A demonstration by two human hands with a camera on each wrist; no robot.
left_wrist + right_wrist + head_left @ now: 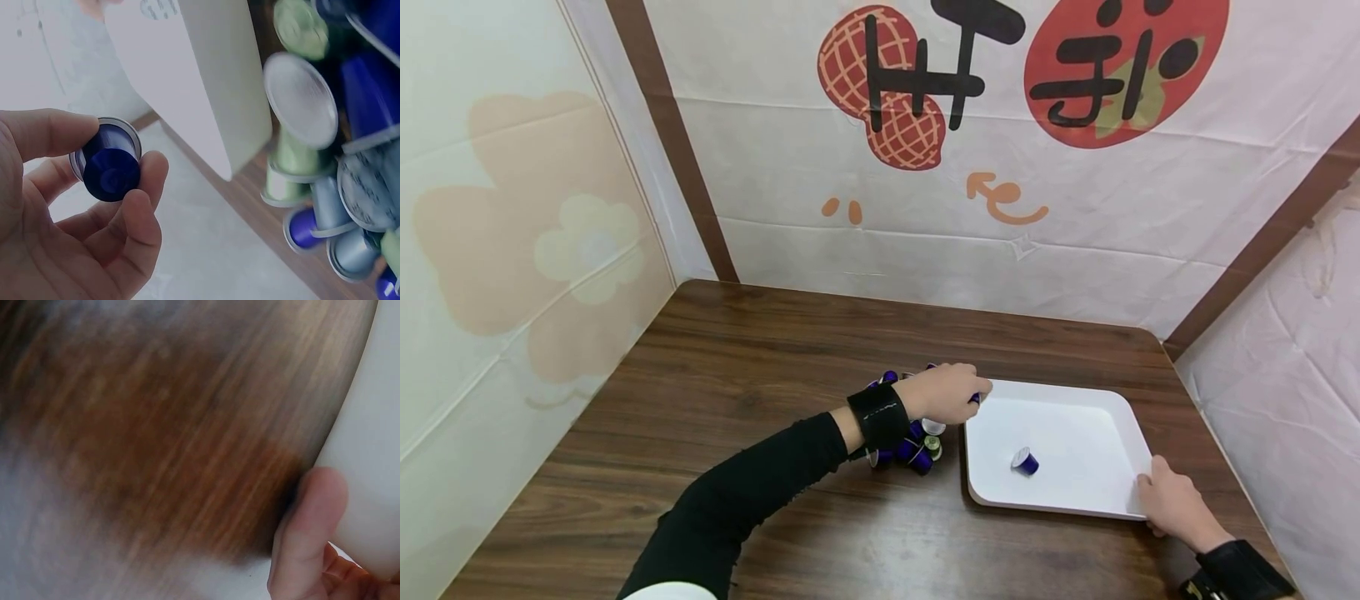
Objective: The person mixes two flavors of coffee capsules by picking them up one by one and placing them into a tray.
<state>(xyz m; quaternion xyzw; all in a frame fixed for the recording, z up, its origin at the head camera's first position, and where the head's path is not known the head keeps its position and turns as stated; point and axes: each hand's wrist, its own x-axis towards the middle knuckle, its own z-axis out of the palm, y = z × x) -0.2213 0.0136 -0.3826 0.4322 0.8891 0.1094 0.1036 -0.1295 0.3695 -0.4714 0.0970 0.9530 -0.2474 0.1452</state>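
My left hand (946, 393) pinches a dark blue coffee capsule (112, 172) between thumb and fingertips, at the left edge of the white tray (1082, 396). Another blue capsule (1027, 462) lies on its side inside the tray. With my right hand (1176, 504) I grip the tray's near right corner. The right wrist view shows the thumb (315, 515) against the tray's outer wall, the other fingers partly hidden behind it. Under and beside my left forearm is a pile of capsules (919, 460), blue, green and silvery, partly covered by the wrist.
The tray and pile sit side by side on a brown wood-grain table (760, 350). Behind the table hangs a white printed cloth (760, 167), with more cloth at the left and right sides.
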